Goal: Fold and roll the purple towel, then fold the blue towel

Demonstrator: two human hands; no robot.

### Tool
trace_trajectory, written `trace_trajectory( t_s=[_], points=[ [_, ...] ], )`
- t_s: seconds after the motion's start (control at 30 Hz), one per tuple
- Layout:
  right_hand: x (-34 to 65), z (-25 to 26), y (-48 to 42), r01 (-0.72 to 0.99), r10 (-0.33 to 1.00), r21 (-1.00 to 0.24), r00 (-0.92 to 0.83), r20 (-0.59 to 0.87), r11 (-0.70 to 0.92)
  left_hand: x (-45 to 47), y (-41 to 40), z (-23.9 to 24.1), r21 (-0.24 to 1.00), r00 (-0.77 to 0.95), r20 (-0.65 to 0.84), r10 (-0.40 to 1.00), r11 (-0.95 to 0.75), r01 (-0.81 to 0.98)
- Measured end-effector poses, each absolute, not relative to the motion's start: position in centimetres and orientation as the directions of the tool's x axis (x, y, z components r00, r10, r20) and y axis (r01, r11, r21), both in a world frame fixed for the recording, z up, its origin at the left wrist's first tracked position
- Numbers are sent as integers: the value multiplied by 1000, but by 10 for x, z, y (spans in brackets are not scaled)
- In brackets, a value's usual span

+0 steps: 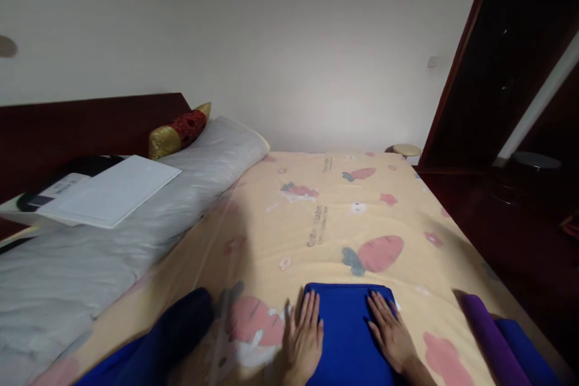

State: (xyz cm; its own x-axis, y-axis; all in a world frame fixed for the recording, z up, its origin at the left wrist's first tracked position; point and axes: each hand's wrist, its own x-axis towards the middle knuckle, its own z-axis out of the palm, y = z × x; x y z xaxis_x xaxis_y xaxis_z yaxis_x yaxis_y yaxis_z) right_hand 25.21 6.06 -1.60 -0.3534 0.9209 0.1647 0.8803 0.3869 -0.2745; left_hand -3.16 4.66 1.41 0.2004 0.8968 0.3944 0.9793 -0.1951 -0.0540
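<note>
Left hand flat, fingers spread, pressing the left edge of a folded blue cloth, gripping nothing. Right hand flat too, palm down on the cloth's right side. Cloth lies at the near edge of the bed, on a yellow carrot-print sheet. Dark blue garment left, purple roll right. Grey pillow with white paper far left.

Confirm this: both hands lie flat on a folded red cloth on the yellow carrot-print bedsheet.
Not quite. The head view shows the folded cloth is blue, not red. Both the left hand and right hand do lie flat on it, on the yellow carrot-print bedsheet.
</note>
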Motion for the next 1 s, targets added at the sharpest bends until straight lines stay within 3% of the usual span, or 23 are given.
trace_trajectory(
  t_s=[0.13,0.2,0.4,0.53,0.63,0.8,0.9,1.0],
  points=[
    [207,0,63,734,801,-334,-582,142,592,-1,54,21,-79,482,307,821,-483,872],
    [205,0,70,733,803,-350,-586,113,584,-3,62,14,-48,520,267,812,-528,848],
    [263,-21,91,934,979,-293,-191,71,203,-46,83,-12,79,46,226,973,-66,995],
    [265,-17,94,941,979,-271,-190,72,203,-44,87,-3,55,66,275,959,-84,995],
    [228,-7,92,923,960,-267,-248,133,275,-18,86,8,-3,177,354,918,-188,982],
    [174,-4,91,852,911,-324,-400,103,411,13,88,5,-24,411,243,879,-418,908],
    [195,-13,93,870,926,-322,-370,78,374,-6,91,-3,12,349,206,914,-359,933],
    [246,-26,91,932,973,-279,-216,80,230,-40,93,-8,57,181,185,966,-195,979]
  ],
)
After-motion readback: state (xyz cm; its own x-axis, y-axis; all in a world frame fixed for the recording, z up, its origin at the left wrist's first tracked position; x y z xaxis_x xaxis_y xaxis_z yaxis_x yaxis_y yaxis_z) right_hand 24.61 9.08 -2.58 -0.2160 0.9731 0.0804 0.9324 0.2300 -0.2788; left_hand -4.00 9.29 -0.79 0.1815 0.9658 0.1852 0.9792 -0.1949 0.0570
